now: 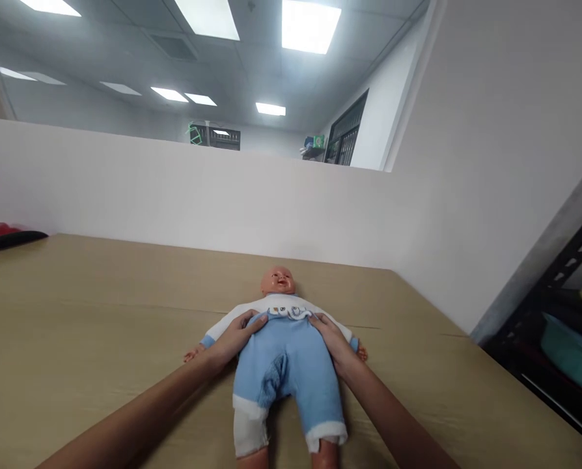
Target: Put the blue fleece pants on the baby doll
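Observation:
A baby doll [278,281] lies on its back on the tan table [100,306], head pointing away from me. It wears a white top and light blue trousers [288,365] with white cuffs. My left hand [235,337] grips the left side of the trousers' waistband, fingers curled onto the cloth. My right hand [332,342] grips the waistband on the right side in the same way. The doll's small hands stick out beside my wrists.
A white partition wall [174,189] runs along the table's far edge and right side. A red and black object [0,236] lies at the far left. A dark metal shelf [559,326] with a teal bin stands at the right.

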